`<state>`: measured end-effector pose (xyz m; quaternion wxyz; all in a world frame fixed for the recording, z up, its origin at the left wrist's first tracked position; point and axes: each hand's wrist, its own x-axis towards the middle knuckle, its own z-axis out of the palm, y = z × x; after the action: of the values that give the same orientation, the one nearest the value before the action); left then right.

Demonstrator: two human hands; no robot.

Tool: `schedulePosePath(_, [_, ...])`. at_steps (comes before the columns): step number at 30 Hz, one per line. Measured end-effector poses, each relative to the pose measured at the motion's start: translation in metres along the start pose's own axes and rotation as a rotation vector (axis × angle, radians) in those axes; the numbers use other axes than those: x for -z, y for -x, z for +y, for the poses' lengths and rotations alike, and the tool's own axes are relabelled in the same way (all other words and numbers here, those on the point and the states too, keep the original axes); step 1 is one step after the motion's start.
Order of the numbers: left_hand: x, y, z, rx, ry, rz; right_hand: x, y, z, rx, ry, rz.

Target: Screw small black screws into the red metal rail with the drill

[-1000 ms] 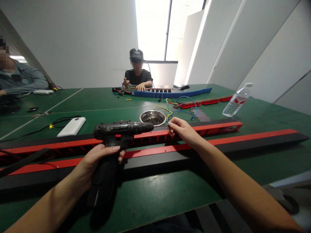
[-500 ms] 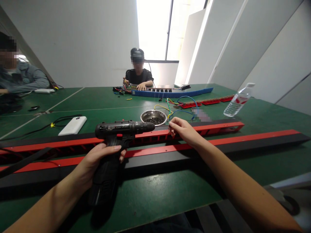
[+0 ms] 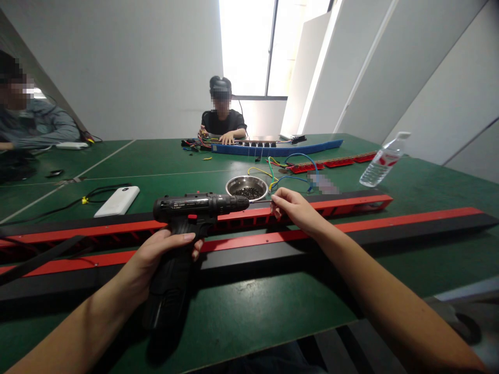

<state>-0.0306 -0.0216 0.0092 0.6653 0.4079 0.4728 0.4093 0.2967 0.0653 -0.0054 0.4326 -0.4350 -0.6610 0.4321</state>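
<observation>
Head view: left hand [image 3: 158, 254] wrapped around grip of black drill [image 3: 185, 206], thumb across it; drill just left of centre, above two red-and-black bars [image 3: 249, 252], chuck pointing right. Right hand [image 3: 290, 208] pinching right end of thin bit [image 3: 259, 202] between thumb and fingertips, other fingers curled. Just beyond bit, steel bowl [image 3: 227, 184] with small dark pieces. White device [image 3: 117, 201] left, plastic bottle [image 3: 380, 165] right. Far side: seated person [image 3: 223, 123], hand on blue strip [image 3: 273, 150].
</observation>
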Motion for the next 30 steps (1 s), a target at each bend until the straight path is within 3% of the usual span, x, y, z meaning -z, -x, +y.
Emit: schedulePosePath(30, [-0.0048,0.0023,0.0026,0.007,0.013,-0.005,-0.0003,0.0018,-0.0023,-0.008,0.025,-0.023])
